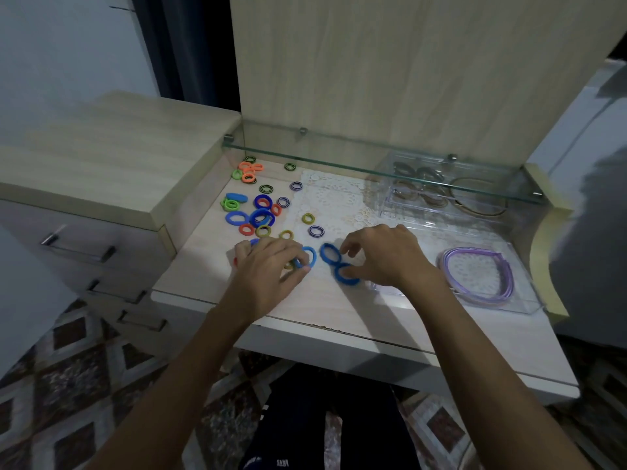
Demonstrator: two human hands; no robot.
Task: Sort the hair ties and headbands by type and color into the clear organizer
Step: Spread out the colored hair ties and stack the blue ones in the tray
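Note:
Several hair ties in blue, green, orange, olive and striped purple lie scattered [261, 212] on the left of the desk. My left hand [268, 269] pinches a light blue hair tie [310, 256]. My right hand [390, 256] rests its fingers on two dark blue hair ties, one [328, 254] above the other [344, 276]. A clear organizer tray [522, 300] at the right holds purple headbands [475, 276]. A second clear organizer [437, 198] at the back holds brown and grey headbands.
A glass shelf [339, 161] runs above the back of the desk. A lace doily [336, 198] covers the middle. A drawer unit [101, 184] stands to the left, higher than the desk. A wooden panel [407, 62] rises behind.

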